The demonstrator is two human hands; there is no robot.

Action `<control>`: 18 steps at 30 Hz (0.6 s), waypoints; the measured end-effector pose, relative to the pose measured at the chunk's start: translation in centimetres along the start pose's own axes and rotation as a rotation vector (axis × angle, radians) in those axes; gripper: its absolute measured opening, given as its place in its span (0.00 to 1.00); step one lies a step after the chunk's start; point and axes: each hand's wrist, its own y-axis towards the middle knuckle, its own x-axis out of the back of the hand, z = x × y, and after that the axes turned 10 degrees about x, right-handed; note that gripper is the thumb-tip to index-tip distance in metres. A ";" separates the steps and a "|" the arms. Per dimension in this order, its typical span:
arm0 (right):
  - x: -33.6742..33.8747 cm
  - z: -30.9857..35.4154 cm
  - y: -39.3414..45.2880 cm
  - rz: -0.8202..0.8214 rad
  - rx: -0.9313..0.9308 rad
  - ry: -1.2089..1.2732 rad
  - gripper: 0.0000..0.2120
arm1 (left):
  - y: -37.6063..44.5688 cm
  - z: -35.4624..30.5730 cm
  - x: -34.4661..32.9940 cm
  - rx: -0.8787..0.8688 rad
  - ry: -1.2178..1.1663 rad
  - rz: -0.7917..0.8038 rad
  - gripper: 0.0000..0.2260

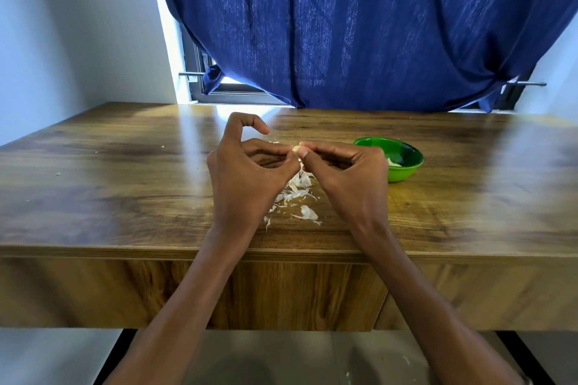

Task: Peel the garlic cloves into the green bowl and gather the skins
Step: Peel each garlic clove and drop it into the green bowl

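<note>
Garlic clove (295,149), small and pale, sits pinched between the fingertips of both hands, held above the wooden table (125,172). The left hand (250,166) grips it from its side with thumb and middle fingers, its index finger arched up and free; the right hand (344,166) pinches the other end with thumb and forefinger, the rest curled in.

Below the fingers lies a loose scatter of garlic skins (297,194), thin, papery, white and curled, on the smooth, glossy wood. Just beyond the right knuckles stands the green bowl (403,172), round, shiny, probably plastic, with something pale inside.

The clove looks slick and tiny, so a hard tug could flick it from the fingertips onto the table or floor. The featherlight skins could drift off the near edge when swept.
</note>
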 end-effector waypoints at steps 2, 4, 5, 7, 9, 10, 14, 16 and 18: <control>0.0 -0.1 0.0 0.006 -0.010 0.010 0.08 | 0.1 0.1 0.0 -0.005 0.002 -0.007 0.21; 0.0 -0.2 0.0 0.026 -0.017 0.021 0.08 | 0.2 0.4 -0.1 -0.006 -0.003 -0.009 0.21; 0.0 -0.2 0.0 0.037 -0.019 0.025 0.09 | 0.2 0.5 -0.1 -0.004 -0.004 -0.006 0.20; -0.1 -0.2 0.0 0.052 -0.018 0.031 0.09 | 0.4 0.8 -0.1 0.005 -0.006 0.015 0.19; -0.2 -0.2 0.0 0.055 -0.018 0.041 0.09 | 0.5 1.0 -0.1 0.040 -0.042 0.065 0.19; -0.2 -0.2 0.0 0.055 -0.017 0.042 0.08 | 0.6 1.1 -0.2 0.055 -0.061 0.089 0.20; -0.2 -0.4 0.1 0.082 -0.041 0.042 0.08 | 0.8 1.3 -0.3 0.065 -0.080 0.141 0.22; -0.2 -0.5 0.1 0.101 -0.062 0.049 0.08 | 0.9 1.3 -0.4 0.056 -0.087 0.159 0.22; -0.3 -0.7 0.2 0.110 -0.065 0.047 0.09 | 0.9 1.3 -0.4 0.055 -0.083 0.171 0.22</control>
